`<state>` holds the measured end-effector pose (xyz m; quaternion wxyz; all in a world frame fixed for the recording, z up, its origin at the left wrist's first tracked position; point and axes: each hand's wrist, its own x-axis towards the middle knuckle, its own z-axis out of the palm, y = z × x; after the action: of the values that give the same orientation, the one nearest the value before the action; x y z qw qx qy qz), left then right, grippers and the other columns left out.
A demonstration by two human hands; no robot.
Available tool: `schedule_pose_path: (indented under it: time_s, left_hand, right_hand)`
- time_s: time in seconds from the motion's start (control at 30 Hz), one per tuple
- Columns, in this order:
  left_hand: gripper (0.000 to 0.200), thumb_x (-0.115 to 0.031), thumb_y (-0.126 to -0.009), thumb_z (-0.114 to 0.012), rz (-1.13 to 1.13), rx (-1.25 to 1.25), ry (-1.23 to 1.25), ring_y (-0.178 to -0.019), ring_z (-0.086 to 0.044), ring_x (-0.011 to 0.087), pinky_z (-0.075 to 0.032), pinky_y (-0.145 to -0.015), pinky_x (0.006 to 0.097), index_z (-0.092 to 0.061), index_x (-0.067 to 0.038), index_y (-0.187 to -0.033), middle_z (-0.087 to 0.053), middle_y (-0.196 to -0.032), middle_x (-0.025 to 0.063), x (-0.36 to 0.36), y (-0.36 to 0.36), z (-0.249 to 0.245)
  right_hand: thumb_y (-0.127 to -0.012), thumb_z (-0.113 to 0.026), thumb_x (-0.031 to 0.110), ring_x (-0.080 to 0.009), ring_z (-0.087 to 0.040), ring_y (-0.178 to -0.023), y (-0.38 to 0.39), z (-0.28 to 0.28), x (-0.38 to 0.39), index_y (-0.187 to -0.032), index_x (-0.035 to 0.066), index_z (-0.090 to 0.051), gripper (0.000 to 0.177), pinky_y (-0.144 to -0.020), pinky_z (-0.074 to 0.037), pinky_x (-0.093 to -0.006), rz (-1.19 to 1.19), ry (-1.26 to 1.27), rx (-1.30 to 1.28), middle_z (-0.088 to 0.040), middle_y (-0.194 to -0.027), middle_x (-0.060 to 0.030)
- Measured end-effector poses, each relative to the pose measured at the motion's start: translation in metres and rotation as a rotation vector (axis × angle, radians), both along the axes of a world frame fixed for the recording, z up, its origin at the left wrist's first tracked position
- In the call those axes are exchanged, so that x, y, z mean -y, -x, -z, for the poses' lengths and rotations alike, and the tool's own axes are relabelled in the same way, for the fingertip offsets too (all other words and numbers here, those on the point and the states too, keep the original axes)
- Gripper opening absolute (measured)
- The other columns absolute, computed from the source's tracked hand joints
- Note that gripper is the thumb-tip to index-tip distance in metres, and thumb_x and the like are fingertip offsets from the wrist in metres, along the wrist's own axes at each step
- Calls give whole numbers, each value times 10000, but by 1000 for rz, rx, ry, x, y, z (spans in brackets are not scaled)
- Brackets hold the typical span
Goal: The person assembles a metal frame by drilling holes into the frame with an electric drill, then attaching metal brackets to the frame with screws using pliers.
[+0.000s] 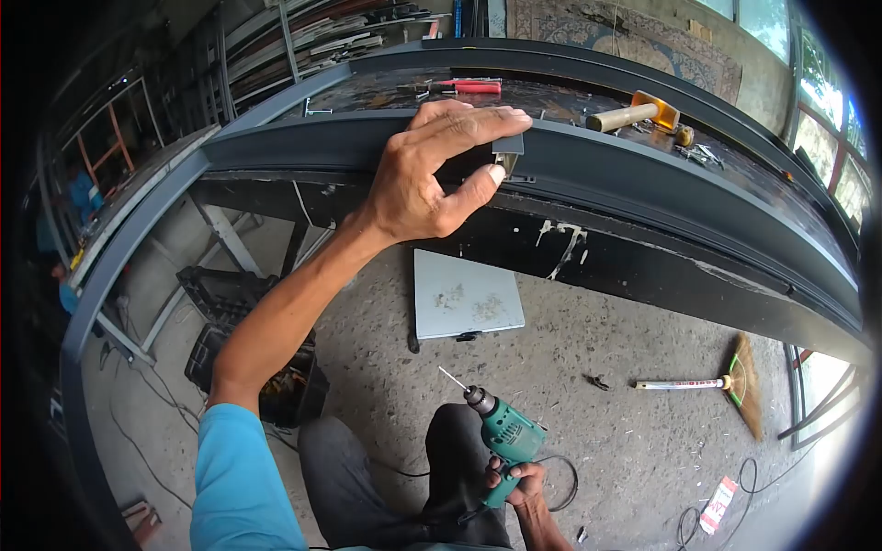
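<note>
My left hand is closed round the dark grey metal frame bar on the bench. Between its thumb and fingers is a short piece of grey metal profile, held against the bar; the palm side is hidden. Lower down, my right hand grips a green power drill by its handle, beside my knee. A thin bit sticks out of the chuck, pointing up and left, apart from the bar.
On the bench behind the bar lie a mallet, a red-handled tool and loose metal bits. Below are an open black toolbox, a pale flat panel, a broom and cords on the concrete floor.
</note>
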<state>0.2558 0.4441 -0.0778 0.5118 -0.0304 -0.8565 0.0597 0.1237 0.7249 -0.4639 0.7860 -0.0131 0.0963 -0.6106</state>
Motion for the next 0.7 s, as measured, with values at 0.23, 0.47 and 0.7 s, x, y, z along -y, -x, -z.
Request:
schedule_pose_path:
  time_s: [0.23, 0.47, 0.7]
  left_hand:
    - [366, -203, -853, -640, 95, 5, -172, -1143, -599, 273, -429, -1011, 409, -646, -76, -1196, -661, -1187, 116, 3, -6, 1]
    - [352, -236, -870, -632, 46, 22, -15, -1143, -599, 248, -392, -1033, 402, -652, -101, -1194, -661, -1198, 80, 10, 1, 1]
    - [305, -229, -914, -595, 55, -17, 96, -1138, -596, 220, -366, -1024, 370, -652, -93, -1180, -661, -1201, 58, 9, 6, 4]
  right_hand:
    - [-633, -594, 57, -303, -608, -750, -19, 5, 34, -1220, -43, -495, 604, -714, -501, -448, -82, 35, 6, -642, -958, -184]
    - [-630, -594, 47, -314, -618, -739, -13, 9, 28, -1207, -56, -504, 593, -708, -531, -419, 107, -2, -101, -642, -970, -189]
    - [-607, -588, 40, -323, -634, -710, -30, -5, -14, -1197, -62, -506, 605, -658, -548, -422, 456, -95, -182, -650, -937, -195]
